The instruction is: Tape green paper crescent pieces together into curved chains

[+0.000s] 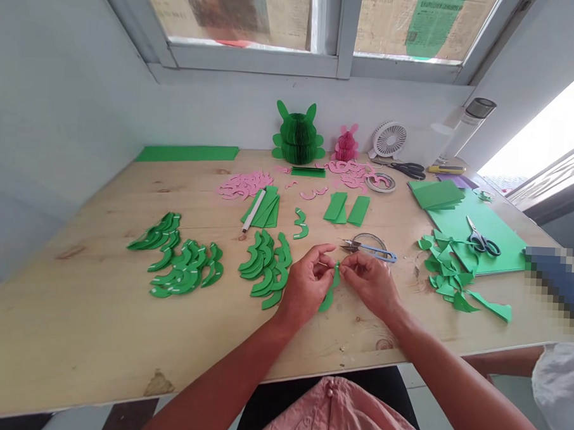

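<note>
Both forearms reach in from the near table edge, above the person's pink top (335, 413), and converge at mid-table. Left hand (305, 285): back up, fingers curled inward, closed on the upper part of a green paper crescent (329, 294). Right hand (369, 283): fingers bent, thumb and forefinger pinching the crescent's top end from the other side. The crescent hangs between the hands, its lower tip just above the pine table (73, 320); both hands grasp it, neither is released.

Just beyond the right hand lie blue-handled thread snips (361, 248), overlapping a clear tape ring (369, 242). Left of the hands, a heap of green crescents (265, 269) is stacked in overlapping rows; two more heaps (184, 271) (155, 233) lie further left. To the right, torn green scraps (448, 274) sit beside a green sheet (477, 226) bearing steel scissors (480, 239).

Further off: green rectangles (347, 208), pink crescents (244, 184) and a second pink pile (353, 175), a tape roll (380, 182) and black-handled scissors (410, 170). At the far edge, against the wall, stand a green honeycomb paper figure (298, 136), a smaller pink one (346, 143) and a white desk fan (389, 139).
</note>
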Available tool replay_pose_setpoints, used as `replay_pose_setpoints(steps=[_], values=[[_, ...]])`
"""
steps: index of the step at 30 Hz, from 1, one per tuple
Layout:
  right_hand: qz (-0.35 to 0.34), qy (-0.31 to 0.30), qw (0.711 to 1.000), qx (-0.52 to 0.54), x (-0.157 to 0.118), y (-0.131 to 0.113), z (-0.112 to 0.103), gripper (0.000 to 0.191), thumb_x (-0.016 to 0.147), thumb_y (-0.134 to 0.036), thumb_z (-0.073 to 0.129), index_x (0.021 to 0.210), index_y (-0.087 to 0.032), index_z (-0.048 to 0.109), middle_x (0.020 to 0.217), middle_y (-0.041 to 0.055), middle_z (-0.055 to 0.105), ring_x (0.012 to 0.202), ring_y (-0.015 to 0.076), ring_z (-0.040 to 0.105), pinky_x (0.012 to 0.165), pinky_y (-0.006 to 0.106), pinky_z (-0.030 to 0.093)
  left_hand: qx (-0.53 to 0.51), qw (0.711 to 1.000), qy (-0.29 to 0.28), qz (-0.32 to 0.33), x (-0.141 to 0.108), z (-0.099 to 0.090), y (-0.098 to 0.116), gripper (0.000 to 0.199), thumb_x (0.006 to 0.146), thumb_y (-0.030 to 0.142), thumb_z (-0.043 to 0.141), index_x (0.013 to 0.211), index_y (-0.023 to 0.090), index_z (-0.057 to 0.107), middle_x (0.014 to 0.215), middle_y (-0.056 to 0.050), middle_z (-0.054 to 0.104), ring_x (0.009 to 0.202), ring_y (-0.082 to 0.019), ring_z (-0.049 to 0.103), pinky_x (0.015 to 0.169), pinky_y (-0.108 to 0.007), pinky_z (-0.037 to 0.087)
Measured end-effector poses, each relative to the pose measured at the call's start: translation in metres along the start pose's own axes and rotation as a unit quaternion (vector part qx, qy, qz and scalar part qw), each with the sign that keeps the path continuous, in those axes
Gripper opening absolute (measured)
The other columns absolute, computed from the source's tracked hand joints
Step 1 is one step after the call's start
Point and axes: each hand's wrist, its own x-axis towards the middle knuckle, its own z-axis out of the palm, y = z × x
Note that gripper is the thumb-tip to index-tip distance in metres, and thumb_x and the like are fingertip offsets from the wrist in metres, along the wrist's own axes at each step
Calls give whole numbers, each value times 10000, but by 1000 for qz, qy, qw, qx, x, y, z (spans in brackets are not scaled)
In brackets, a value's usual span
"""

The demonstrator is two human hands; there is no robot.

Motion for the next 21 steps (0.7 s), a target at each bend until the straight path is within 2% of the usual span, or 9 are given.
replay_pose_setpoints(steps=[4, 10, 21], values=[[-10, 0, 1000, 3, 0, 1, 0, 115, 732, -257, 573, 715, -173, 650, 641, 19, 647, 564, 122, 519, 511, 229, 385, 1, 1000, -6, -1, 0, 0, 1, 390, 705, 119, 552, 1091, 177, 571, 802, -3, 598, 656, -87, 606, 584, -171, 461], [-22, -16, 999, 24, 0, 3, -1, 113, 745, -256, 566, 737, -173, 642, 716, 34, 666, 631, 141, 560, 572, 254, 423, -11, 1000, -12, -7, -1, -1, 2, 387, 714, 130, 563, 1097, 186, 566, 801, -3, 606, 713, -103, 606, 640, -201, 473], [-33, -18, 998, 50, 1, 11, 3, 92, 750, -239, 569, 731, -173, 630, 679, 21, 647, 611, 136, 560, 577, 255, 429, -9, 1000, -23, 2, -1, -2, -1, 409, 715, 141, 580, 1120, 189, 552, 801, -6, 614, 742, -117, 612, 662, -220, 485]])
